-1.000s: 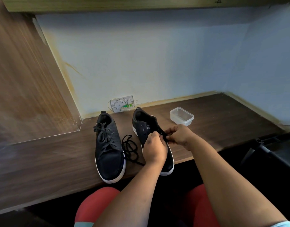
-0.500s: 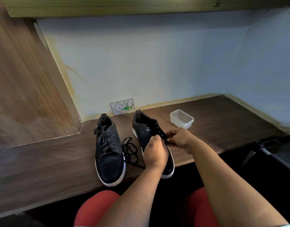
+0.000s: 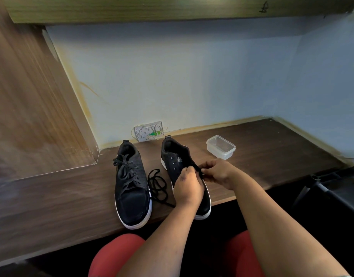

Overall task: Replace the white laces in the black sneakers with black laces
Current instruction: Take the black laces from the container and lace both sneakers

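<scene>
Wooden desk (image 3: 272,156): both hands (image 3: 189,185) (image 3: 218,172) pinch black lace (image 3: 199,170) over right sneaker (image 3: 177,160); loose slack (image 3: 157,183) may snag, skipping eyelets.

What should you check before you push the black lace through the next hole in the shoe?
1. Right hand pinches the black lace: ok.
2. Left hand steadies the right sneaker: ok.
3. Upper eyelets empty and visible: ok.
4. Lace tip unfrayed: cannot tell, the hands hide it.
5. Loose lace on the desk untangled: cannot tell, it lies in loops.
6. Left sneaker already laced black: ok.
</scene>
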The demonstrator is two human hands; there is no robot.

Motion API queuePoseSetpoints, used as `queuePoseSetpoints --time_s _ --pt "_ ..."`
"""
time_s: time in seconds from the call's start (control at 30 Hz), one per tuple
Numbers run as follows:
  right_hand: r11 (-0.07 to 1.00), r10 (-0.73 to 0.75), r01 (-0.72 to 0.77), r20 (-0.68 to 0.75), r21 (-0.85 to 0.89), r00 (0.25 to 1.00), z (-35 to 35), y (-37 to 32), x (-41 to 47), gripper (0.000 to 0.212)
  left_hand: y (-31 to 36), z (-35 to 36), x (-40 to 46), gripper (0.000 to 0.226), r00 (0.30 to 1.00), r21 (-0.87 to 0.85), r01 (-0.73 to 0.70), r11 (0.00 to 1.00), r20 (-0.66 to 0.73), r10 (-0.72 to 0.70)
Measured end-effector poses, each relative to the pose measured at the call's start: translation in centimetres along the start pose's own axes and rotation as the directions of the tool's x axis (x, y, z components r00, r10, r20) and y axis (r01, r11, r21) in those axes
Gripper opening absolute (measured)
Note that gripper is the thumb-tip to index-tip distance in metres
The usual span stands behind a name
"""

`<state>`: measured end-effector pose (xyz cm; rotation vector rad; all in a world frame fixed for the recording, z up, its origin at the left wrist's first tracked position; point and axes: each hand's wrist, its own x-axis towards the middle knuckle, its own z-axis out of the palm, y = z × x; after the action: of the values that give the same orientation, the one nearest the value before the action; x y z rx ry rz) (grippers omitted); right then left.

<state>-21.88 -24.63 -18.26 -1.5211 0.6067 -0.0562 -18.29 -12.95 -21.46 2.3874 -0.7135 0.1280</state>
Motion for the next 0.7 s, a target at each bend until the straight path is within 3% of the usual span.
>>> queuePoseSetpoints --time_s 0.13,0.2,0.23,0.27,0.33,0.4,0.43,0.47,0.5,0.53,0.57,0.6,0.63,0.67,0.7 --pt "0.999 0.039 -0.036 -0.087 0.04 0.995 0.0 0.0 0.0 0.02 0.1 -0.9 0.7 0.023 0.995 0.011 0.026 1.0 0.095 -0.027" --pt "0.998 0.018 -0.037 -0.291 -0.058 0.956 -0.8 -0.3 0.4 0.017 0.0 -1.6 1.3 0.024 0.976 0.008 0.063 0.998 0.21 -0.063" --pt "0.99 -0.061 -0.007 -0.477 -0.139 0.877 -1.4 -0.8 0.4 0.019 -0.1 -2.0 1.5 0.025 0.959 0.002 0.081 0.997 0.274 -0.079" --pt "0.983 -0.17 0.078 -0.663 -0.166 0.729 -2.2 -1.4 0.4 0.024 -0.2 -2.4 1.7 0.027 0.94 -0.012 0.098 0.995 0.331 -0.089" --pt "0.905 -0.252 0.422 -0.874 -0.061 0.415 -4.0 -3.0 -0.2 0.041 -0.6 -3.1 1.9 0.03 0.907 -0.079 0.152 0.985 0.407 -0.107" --pt "0.824 -0.221 0.566 -0.911 0.016 0.348 -5.0 -3.6 -0.6 0.045 -0.9 -3.7 2.0 0.027 0.882 -0.191 0.24 0.952 0.452 -0.132" --pt "0.858 -0.268 0.513 -0.874 -0.025 0.405 -4.8 -3.8 -1.0 0.044 -0.9 -4.1 2.1 0.025 0.871 -0.253 0.288 0.924 0.47 -0.143" --pt "0.911 -0.344 0.387 -0.785 -0.145 0.515 -4.5 -3.7 -0.8 0.04 -1.0 -4.5 2.2 0.024 0.863 -0.307 0.328 0.894 0.481 -0.151" --pt "0.924 -0.371 0.216 -0.607 -0.315 0.703 -3.4 -3.6 -1.3 0.03 -1.0 -4.9 2.2 0.025 0.859 -0.343 0.352 0.871 0.488 -0.155" --pt "0.866 -0.287 0.076 -0.365 -0.494 0.886 -2.4 -3.1 -1.4 0.02 -0.9 -5.3 2.1 0.026 0.858 -0.36 0.361 0.86 0.489 -0.156" --pt "0.767 -0.137 0.013 -0.144 -0.642 0.98 -1.5 -2.5 -1.5 0.022 -0.9 -5.5 2.1 0.026 0.861 -0.369 0.363 0.855 0.483 -0.157" --pt "0.662 -0.038 0.028 0.004 -0.749 0.999 -0.9 -1.7 -1.2 0.027 -1.0 -5.7 2.0 0.026 0.864 -0.378 0.366 0.85 0.478 -0.16" --pt "0.595 -0.003 0.035 0.042 -0.803 0.999 -0.5 -1.3 -1.0 0.024 -1.0 -5.9 1.9 0.026 0.863 -0.385 0.375 0.843 0.477 -0.166" --pt "0.607 -0.043 0.054 0.036 -0.793 0.998 -0.5 -1.2 -0.8 0.016 -1.1 -6.1 1.8 0.026 0.858 -0.39 0.39 0.834 0.483 -0.175" --pt "0.685 -0.1 0.054 -0.02 -0.727 0.995 -0.7 -1.7 -0.9 0.012 -1.2 -6.2 1.8 0.026 0.851 -0.391 0.403 0.827 0.492 -0.182"
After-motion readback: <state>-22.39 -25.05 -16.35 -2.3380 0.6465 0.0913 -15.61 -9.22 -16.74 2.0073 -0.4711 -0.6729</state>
